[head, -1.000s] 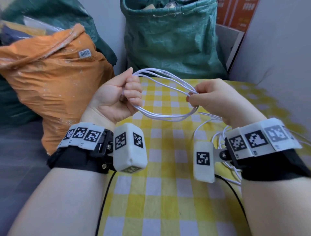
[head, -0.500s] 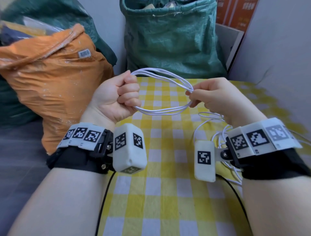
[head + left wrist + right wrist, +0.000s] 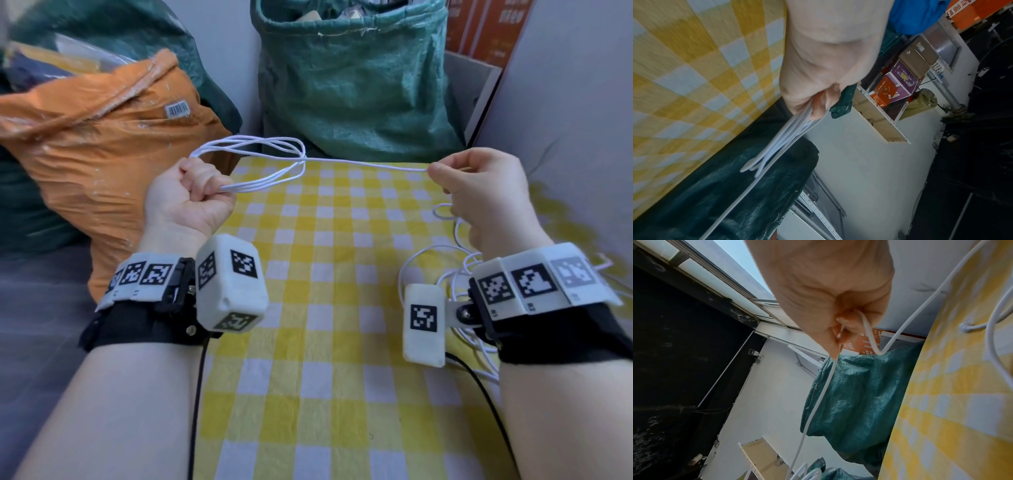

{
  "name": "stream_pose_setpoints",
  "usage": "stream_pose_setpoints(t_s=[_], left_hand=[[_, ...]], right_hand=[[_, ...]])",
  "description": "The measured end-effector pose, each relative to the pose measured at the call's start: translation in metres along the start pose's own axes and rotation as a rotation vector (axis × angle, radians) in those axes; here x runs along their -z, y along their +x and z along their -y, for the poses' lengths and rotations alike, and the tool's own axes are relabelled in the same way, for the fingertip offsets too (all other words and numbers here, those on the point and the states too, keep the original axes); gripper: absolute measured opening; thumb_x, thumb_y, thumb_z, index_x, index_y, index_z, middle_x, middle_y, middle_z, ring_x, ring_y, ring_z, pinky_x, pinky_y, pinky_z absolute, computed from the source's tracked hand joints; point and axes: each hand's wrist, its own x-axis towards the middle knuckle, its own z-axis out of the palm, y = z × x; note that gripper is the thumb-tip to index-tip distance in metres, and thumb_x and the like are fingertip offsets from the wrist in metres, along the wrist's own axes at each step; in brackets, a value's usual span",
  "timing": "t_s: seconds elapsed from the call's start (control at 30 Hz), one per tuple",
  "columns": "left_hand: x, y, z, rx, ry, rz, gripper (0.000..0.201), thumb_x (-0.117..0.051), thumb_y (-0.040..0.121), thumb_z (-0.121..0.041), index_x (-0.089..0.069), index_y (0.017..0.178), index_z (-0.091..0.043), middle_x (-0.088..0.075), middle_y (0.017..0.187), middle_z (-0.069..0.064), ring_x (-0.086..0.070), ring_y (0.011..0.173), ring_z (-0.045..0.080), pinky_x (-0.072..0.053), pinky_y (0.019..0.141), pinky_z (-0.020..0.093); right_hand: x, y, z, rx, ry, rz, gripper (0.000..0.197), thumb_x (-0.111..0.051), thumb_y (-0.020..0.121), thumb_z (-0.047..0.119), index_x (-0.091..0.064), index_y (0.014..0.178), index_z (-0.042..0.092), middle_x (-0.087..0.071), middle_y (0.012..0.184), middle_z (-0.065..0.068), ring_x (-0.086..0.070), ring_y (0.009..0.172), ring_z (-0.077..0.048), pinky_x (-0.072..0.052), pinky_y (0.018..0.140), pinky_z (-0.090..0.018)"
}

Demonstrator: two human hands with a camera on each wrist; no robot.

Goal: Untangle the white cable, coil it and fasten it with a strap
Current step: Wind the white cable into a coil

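Note:
My left hand (image 3: 197,197) is fisted around several loops of the white cable (image 3: 274,154), held above the far left corner of the checked table; the loops (image 3: 781,142) stick out past its fingers. A single strand (image 3: 370,165) runs taut from the loops to my right hand (image 3: 442,171), which pinches it between thumb and fingertips (image 3: 840,331). The loose rest of the cable (image 3: 455,274) lies tangled on the cloth under my right wrist. No strap is visible.
The table carries a yellow and white checked cloth (image 3: 325,308). An orange sack (image 3: 102,144) stands to the left, a green woven sack (image 3: 352,78) behind the table, and a grey wall (image 3: 582,102) to the right.
My hands have moved apart: the left with the loops went left, the right slid rightwards along the cable, drawing out a straight strand between them.

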Motion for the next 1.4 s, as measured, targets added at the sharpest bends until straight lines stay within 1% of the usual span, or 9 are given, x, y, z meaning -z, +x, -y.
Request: stream_pose_setpoints(t_s=[0.17,0.33,0.57,0.67,0.8,0.93,1.03,1.17,1.4], left_hand=[[-0.001,-0.004,-0.007,-0.085,-0.047,0.02,0.03,-0.039,0.082,-0.006,-0.037,0.052,-0.011,-0.025,0.034,-0.001,-0.021,0.023,0.014,-0.025,0.031,0.018],[-0.008,-0.002,0.001,-0.08,0.148,0.114,0.046,-0.032,0.098,-0.025,-0.042,0.055,-0.014,-0.027,0.038,-0.004,-0.024,0.029,0.01,-0.029,0.036,0.022],[-0.032,-0.013,0.037,-0.032,0.697,0.221,0.037,-0.025,0.101,-0.034,-0.04,0.07,-0.021,-0.025,0.046,-0.008,-0.023,0.039,0.007,-0.035,0.048,0.019],[-0.037,-0.018,0.052,-0.004,0.897,0.268,0.035,-0.025,0.102,-0.031,-0.039,0.072,-0.02,-0.029,0.049,-0.008,-0.029,0.042,0.009,-0.039,0.053,0.021],[-0.037,-0.022,0.065,0.045,1.067,0.331,0.034,-0.027,0.102,-0.027,-0.041,0.074,-0.016,-0.046,0.06,-0.001,-0.048,0.059,0.015,-0.045,0.065,0.026],[-0.036,-0.025,0.08,0.078,1.205,0.355,0.035,-0.028,0.103,-0.024,-0.044,0.075,-0.012,-0.057,0.081,0.008,-0.062,0.079,0.026,-0.053,0.081,0.041],[-0.035,-0.026,0.088,0.092,1.3,0.332,0.033,-0.031,0.103,-0.025,-0.046,0.079,-0.008,-0.055,0.083,0.011,-0.056,0.075,0.027,-0.05,0.073,0.039],[-0.033,-0.025,0.092,0.055,1.421,0.278,0.032,-0.035,0.103,-0.026,-0.051,0.105,0.001,-0.05,0.082,0.02,-0.049,0.057,0.022,-0.035,0.045,0.019],[-0.034,-0.019,0.072,0.187,1.161,0.22,0.035,-0.027,0.102,-0.028,-0.036,0.07,-0.017,-0.032,0.043,-0.007,-0.02,0.031,0.002,-0.016,0.033,0.015]], right_hand=[[0.004,0.002,-0.001,-0.028,0.052,-0.177,0.013,-0.061,0.075,0.024,-0.057,0.063,0.026,-0.054,0.062,0.01,-0.056,0.065,-0.019,-0.042,0.058,-0.03],[0.0,0.001,0.001,0.02,-0.065,-0.184,0.013,-0.062,0.075,0.021,-0.058,0.063,0.024,-0.055,0.06,0.01,-0.056,0.064,-0.015,-0.044,0.063,-0.026],[-0.009,-0.018,0.019,0.124,-0.401,0.415,0.019,-0.063,0.085,0.016,-0.073,0.094,0.029,-0.065,0.086,0.008,-0.048,0.061,-0.002,-0.038,0.056,-0.019],[-0.01,-0.028,0.029,0.154,-0.448,0.641,0.021,-0.061,0.087,0.017,-0.071,0.094,0.034,-0.07,0.087,0.013,-0.053,0.058,-0.008,-0.041,0.055,-0.021],[-0.013,-0.036,0.036,0.199,-0.363,0.76,0.011,-0.061,0.087,0.015,-0.062,0.087,0.026,-0.073,0.079,0.015,-0.049,0.046,-0.003,-0.036,0.042,-0.011],[-0.018,-0.04,0.04,0.241,-0.195,0.756,0.013,-0.069,0.082,0.013,-0.059,0.076,0.018,-0.074,0.073,0.009,-0.053,0.047,-0.004,-0.039,0.045,-0.014],[-0.02,-0.042,0.042,0.268,-0.023,0.699,0.009,-0.073,0.079,0.008,-0.065,0.077,0.012,-0.068,0.062,0.003,-0.054,0.049,-0.007,-0.039,0.046,-0.013],[-0.019,-0.04,0.042,0.261,0.139,0.739,0.014,-0.069,0.083,0.006,-0.069,0.094,0.014,-0.074,0.081,-0.011,-0.052,0.052,-0.007,-0.04,0.048,-0.016],[-0.009,-0.021,0.032,0.219,0.252,0.381,0.015,-0.075,0.078,0.01,-0.064,0.072,0.018,-0.063,0.065,-0.004,-0.043,0.042,-0.001,-0.035,0.044,-0.014]])
